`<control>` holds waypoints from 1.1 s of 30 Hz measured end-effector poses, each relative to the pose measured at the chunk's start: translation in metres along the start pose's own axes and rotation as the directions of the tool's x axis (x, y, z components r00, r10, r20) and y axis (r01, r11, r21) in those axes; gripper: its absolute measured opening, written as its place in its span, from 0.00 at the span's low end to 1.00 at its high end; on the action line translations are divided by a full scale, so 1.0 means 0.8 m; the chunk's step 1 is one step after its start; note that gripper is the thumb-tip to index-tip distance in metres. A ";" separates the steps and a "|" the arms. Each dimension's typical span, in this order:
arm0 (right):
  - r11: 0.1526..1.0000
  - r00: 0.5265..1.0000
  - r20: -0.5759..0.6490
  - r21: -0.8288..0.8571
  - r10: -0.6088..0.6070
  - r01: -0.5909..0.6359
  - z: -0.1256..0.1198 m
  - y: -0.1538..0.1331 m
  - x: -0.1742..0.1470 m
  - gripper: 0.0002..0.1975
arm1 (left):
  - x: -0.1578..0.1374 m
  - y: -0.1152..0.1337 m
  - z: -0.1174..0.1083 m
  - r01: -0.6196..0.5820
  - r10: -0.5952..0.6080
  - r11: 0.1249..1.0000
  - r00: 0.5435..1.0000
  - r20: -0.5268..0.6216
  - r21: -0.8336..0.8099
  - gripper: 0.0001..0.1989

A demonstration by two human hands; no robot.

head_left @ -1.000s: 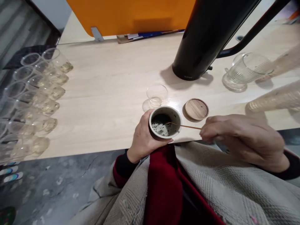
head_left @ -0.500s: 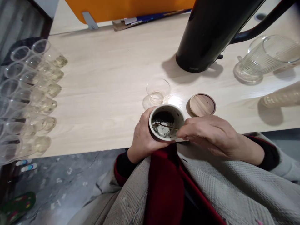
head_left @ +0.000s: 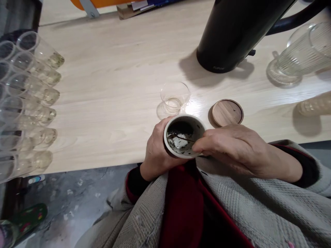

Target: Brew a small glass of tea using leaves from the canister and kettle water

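Note:
My left hand (head_left: 157, 150) is wrapped round a pale cup (head_left: 167, 146), tilted so that I look into it near the table's front edge. Inside lie dark bits like loose tea leaves (head_left: 182, 128), heaped at the far side and scattered over the bottom. Between its closed fingers my right hand (head_left: 230, 148) grips a thin spoon (head_left: 184, 138), whose far end dips into the cup. Just beyond the cup stands a small clear glass cup (head_left: 175, 96) with a little pale liquid. A round wooden lid or coaster (head_left: 227, 113) lies beyond my right hand.
A black kettle (head_left: 232, 38) stands at the back right, beside a ribbed glass pitcher (head_left: 297, 55). Another clear ribbed vessel (head_left: 315, 104) is at the right edge. Several plastic cups (head_left: 33, 93) holding pale liquid line the table's left end. An orange panel (head_left: 108, 2) borders the back.
The view has shifted slightly, so the table items sit a little differently in it. My right hand and the spoon have dipped slightly further into the cup; both grips stay the same.

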State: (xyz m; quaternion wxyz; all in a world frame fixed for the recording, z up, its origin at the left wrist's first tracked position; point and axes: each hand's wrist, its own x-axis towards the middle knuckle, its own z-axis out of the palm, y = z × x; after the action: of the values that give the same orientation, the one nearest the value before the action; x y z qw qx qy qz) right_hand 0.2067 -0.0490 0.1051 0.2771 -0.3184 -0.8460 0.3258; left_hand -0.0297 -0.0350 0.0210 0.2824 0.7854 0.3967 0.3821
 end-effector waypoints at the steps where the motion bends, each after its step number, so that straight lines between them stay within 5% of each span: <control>1: 1.000 1.000 0.012 0.008 -0.001 0.001 -0.001 0.000 0.000 0.11 | 0.000 0.000 0.000 0.005 -0.005 1.000 1.000 -0.001 -0.001 0.52; 13: 0.996 0.994 0.053 -0.011 0.093 -0.092 -0.033 -0.012 -0.005 0.07 | -0.001 -0.006 0.000 -0.048 0.050 0.998 0.998 0.025 -0.041 0.52; 18: 0.992 0.992 -0.020 -0.018 0.123 -0.123 -0.028 -0.012 -0.007 0.07 | -0.002 -0.006 0.000 -0.024 0.026 0.997 0.999 0.031 -0.073 0.53; 33: 0.994 0.992 0.071 -0.054 0.103 -0.099 -0.032 -0.010 -0.008 0.07 | -0.003 -0.007 0.000 -0.059 0.060 0.997 0.998 0.012 -0.055 0.53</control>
State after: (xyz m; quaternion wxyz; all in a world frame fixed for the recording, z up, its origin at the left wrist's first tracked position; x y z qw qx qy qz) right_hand 0.2252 -0.0488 0.1258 0.2205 -0.3555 -0.8465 0.3293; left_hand -0.0328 -0.0341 0.0157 0.2952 0.7914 0.3604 0.3957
